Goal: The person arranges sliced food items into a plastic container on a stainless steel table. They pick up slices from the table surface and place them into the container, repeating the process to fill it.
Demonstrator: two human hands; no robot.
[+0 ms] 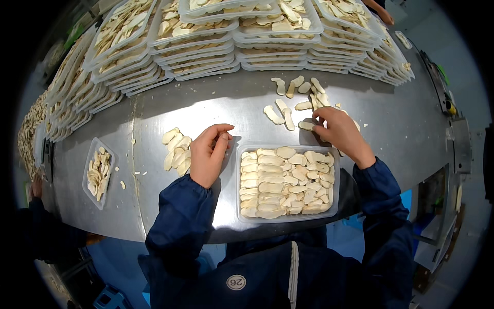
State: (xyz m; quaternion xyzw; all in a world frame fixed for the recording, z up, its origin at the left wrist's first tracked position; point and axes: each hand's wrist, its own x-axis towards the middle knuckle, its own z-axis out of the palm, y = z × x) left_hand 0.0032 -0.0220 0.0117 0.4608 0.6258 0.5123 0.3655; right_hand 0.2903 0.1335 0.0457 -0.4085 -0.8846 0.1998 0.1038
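Observation:
My left hand (210, 154) hovers over the steel table, fingers curled and the thumb apart from them, with nothing seen in it. Beside it on the left lies a small pile of pale mushroom slices (178, 151). My right hand (337, 129) is beyond the tray, its fingertips at a mushroom slice (306, 126); whether they grip it is unclear. More loose slices (287, 116) lie around that hand, partly hidden by it. In front of me a clear plastic tray (289, 220) holds mushroom slices, in neat overlapping rows at its left and less evenly laid at its right.
Stacked plastic trays of mushroom slices (193, 50) line the far side of the steel table (154, 112). A small tray of pieces (112, 170) lies at left. Another person's hand (36, 186) is at the far left edge; another person's arm (380, 11) shows at top right.

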